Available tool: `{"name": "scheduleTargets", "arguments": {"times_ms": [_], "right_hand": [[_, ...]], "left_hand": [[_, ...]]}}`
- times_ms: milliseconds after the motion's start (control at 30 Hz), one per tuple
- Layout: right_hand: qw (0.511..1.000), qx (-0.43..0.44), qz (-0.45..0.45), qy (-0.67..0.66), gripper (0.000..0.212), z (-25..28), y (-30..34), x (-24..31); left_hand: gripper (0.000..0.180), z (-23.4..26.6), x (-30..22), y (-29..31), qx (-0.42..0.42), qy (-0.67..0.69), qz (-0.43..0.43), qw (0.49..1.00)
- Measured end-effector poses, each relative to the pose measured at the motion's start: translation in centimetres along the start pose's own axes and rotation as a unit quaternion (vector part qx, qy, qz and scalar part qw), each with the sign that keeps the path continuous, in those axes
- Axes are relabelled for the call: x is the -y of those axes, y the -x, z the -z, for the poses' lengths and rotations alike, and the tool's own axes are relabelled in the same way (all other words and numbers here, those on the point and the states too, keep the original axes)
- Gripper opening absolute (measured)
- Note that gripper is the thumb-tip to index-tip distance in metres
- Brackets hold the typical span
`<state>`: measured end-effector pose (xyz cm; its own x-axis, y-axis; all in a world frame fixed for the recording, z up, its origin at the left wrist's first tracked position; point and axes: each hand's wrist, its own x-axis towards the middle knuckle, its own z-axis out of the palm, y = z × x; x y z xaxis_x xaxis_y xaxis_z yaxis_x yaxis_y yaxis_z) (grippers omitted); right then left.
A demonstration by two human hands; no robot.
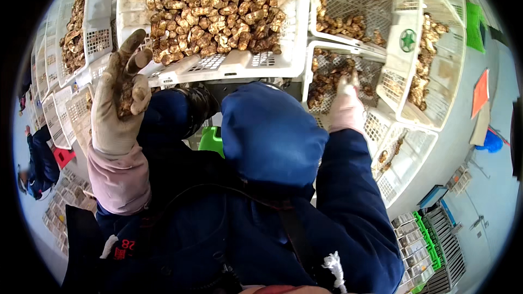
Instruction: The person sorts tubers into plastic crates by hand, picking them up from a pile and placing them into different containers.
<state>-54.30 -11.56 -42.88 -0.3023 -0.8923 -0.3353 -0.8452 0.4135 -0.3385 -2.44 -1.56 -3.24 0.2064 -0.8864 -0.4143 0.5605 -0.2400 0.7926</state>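
My left hand (121, 98), in a soiled cream glove, is raised beside the big white crate (218, 67). Its lower fingers curl round a small brown mushroom (125, 97), partly hidden in the palm, while the upper fingers point up. Heaped in that crate are stubby cream-and-brown mushrooms (218, 16). On the right, my right hand (347, 100) reaches over a smaller white crate (306, 79) that holds darker mushrooms (325, 83). Its gloved fingers stretch forward, apart, close above them; I make out nothing held there.
More white crates with mushrooms stand close by: one at the upper right (354, 43), a tilted one (406, 71) and a nearly bare one (417, 149). Others line the left (98, 13). A blue-covered knee (272, 136) rises between my arms. A person (39, 158) is at far left.
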Motion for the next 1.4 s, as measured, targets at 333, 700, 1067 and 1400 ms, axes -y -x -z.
{"name": "scheduleTargets", "arguments": {"times_ms": [333, 700, 1067, 1400], "right_hand": [[0.959, 0.123, -0.178, 0.183, 0.072, -1.9, -7.8, 3.4], [0.625, 0.038, -0.248, -0.739, 0.026, 7.1, 7.7, 4.4], [0.820, 0.063, -0.044, -0.567, 0.052, 16.7, 15.0, 11.4], [0.862, 0.198, -0.065, -0.462, 0.069, 10.6, 16.9, 6.9]], "left_hand": [[0.070, -0.8, 1.3, -2.0, -0.026, -0.037, 0.046, 0.998], [0.056, -4.4, 0.9, 1.5, 0.040, -0.057, 0.007, 0.998], [0.051, -3.7, -0.7, 7.1, 0.013, -0.018, -0.043, 0.999], [0.044, 4.0, -1.2, 10.0, -0.004, 0.044, -0.095, 0.994]]}}
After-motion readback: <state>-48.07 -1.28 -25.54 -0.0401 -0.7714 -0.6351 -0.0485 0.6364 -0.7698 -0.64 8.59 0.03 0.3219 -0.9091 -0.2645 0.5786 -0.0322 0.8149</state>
